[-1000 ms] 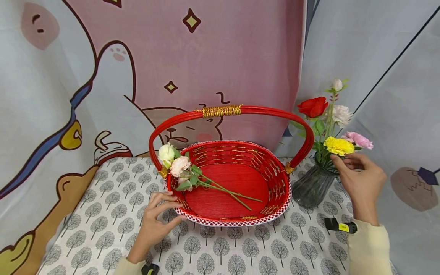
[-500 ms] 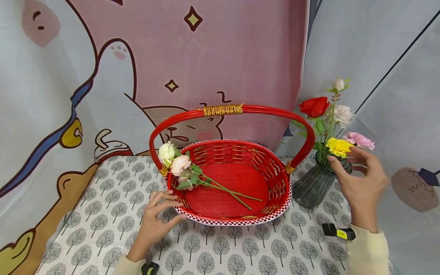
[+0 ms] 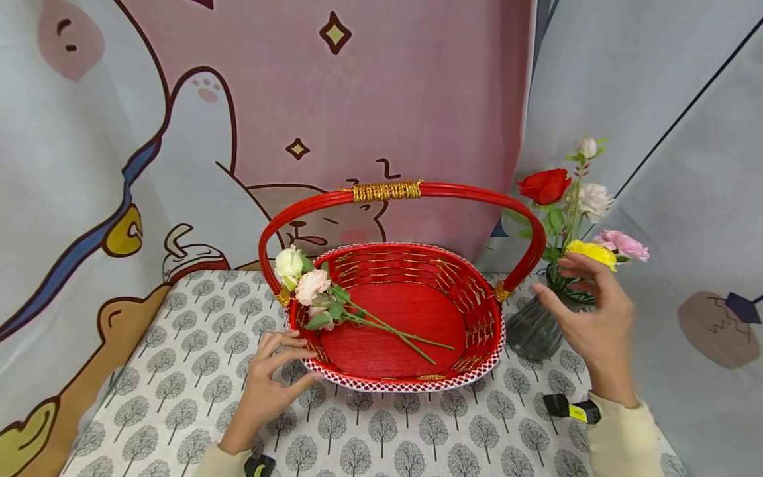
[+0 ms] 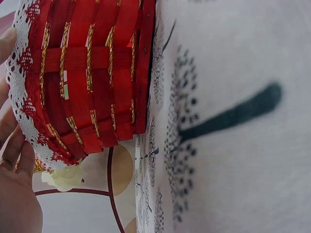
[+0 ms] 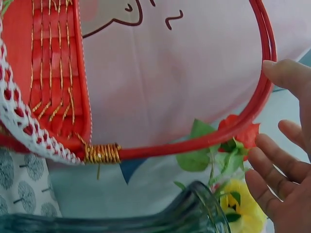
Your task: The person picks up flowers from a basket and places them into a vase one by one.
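A red woven basket (image 3: 393, 331) with a white lace rim and tall handle stands mid-table. My left hand (image 3: 274, 377) holds its front-left rim, fingertips over the edge and thumb against the front. In the basket, a cream rose (image 3: 289, 263) and a pale pink flower (image 3: 312, 287) lean on the left side, their stems crossing the bottom. My right hand (image 3: 599, 331) is empty, fingers spread, in front of a grey glass vase (image 3: 530, 334). The vase holds a yellow carnation (image 3: 596, 252), a red rose (image 3: 544, 186), a pink carnation (image 3: 622, 244) and white flowers (image 3: 594, 201).
The tablecloth (image 3: 381, 430) has a grey tree print. Behind the table hangs a pink and white cartoon curtain (image 3: 417, 99), with a paler cloth (image 3: 691, 199) at the right. The basket's arched handle (image 3: 387, 191) rises above the opening.
My right hand has drawn back from beside the yellow carnation and shifted left and down, its fingers spreading. The left hand, basket and flowers have stayed put.
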Tool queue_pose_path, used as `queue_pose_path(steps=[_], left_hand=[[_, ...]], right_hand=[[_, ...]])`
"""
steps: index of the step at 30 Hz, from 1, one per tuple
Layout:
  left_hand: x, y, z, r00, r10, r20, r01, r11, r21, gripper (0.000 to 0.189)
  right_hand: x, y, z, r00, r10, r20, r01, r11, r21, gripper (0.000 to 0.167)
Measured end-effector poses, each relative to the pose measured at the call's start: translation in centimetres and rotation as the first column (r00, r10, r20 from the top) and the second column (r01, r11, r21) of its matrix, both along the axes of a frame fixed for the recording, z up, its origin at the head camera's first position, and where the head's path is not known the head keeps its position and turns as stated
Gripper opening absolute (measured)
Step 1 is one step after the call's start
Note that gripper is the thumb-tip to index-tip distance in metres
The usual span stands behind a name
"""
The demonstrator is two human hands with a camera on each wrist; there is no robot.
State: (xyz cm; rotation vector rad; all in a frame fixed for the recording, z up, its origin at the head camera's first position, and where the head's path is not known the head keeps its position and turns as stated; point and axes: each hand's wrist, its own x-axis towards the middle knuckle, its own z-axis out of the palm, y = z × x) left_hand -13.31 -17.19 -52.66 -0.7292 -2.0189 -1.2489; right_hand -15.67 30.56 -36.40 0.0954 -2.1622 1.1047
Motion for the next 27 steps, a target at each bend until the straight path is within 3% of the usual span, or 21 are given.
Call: queue_pose_path(steps=[13, 27], left_hand=[[-0.1, 0.1, 0.1, 1.0, -0.006, -0.022, 0.006, 1.0, 0.004, 0.037], [0.1, 0.1, 0.3, 1.0, -0.004, -0.002, 0.004, 1.0, -0.002, 0.035]], right_hand=[[-0.7, -2.2, -0.5, 0.981, 0.166, 0.101, -0.174, 0.982, 0.076, 0.074], [-1.7, -4.7, -0.9, 0.924, 0.287, 0.254, -0.306, 0.952, 0.035, 0.063]])
